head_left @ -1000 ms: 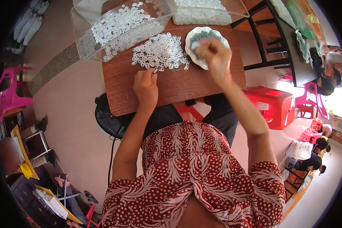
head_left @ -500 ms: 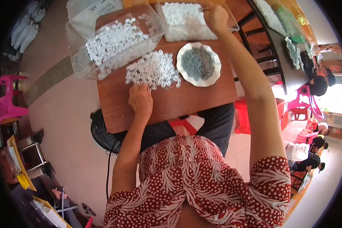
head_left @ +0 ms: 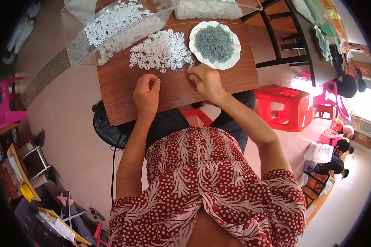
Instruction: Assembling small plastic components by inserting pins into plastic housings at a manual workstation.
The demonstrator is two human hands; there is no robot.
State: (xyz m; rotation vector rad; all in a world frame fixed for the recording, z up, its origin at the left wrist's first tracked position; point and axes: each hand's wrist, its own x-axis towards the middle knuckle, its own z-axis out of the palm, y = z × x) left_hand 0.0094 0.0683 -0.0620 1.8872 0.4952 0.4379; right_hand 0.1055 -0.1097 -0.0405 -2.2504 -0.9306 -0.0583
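My left hand (head_left: 146, 94) is closed over the table's near part, a small white plastic piece with holes (head_left: 158, 81) pinched between thumb and fingertip. To its right, my right hand (head_left: 207, 83) has its fingertips pressed together just below the plate; whatever they hold is too small to make out. Beyond both hands lies a loose pile of white plastic pieces (head_left: 160, 49). A few thin grey bits (head_left: 178, 70) rest at the pile's near edge. A white scalloped plate (head_left: 226, 64) holds a heap of small thin grey parts (head_left: 214, 43).
A clear bin (head_left: 82, 57) of white pieces stands at the far left of the brown table (head_left: 123, 109). Another clear container (head_left: 208, 12) is at the back. A red stool (head_left: 282, 108) stands right of the table; people (head_left: 334, 166) sit farther right.
My right hand has come back from the far container to below the plate. My left hand has drawn slightly away from the pile, with a white piece now showing in its fingers.
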